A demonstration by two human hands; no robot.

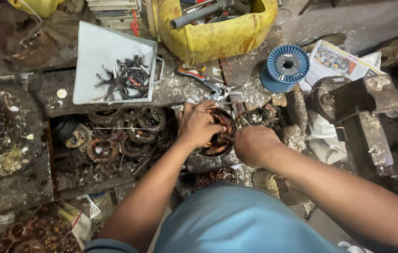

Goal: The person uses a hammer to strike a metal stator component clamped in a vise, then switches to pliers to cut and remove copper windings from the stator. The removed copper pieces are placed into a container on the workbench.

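The round motor stator (pixel 218 136) with copper windings sits between my 2 hands, braced against the bench so it cannot roll. My left hand (pixel 198 124) clamps over its rim, fingers curled into the coil; my right hand (pixel 253 144) is fisted beside it, whatever it grips hidden. Pliers (pixel 203 79) lie just beyond my left hand, the blue spool (pixel 284 68) beyond my right; scrap coils (pixel 119 136) crowd left, leaving little room.

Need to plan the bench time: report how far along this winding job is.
Done: several wound coils lie piled in the recess left of the hands. In hand: the left hand and right hand both work inside one round stator with copper windings showing. Left: loose dark wire pieces sit in the grey tray; pliers lie unused.
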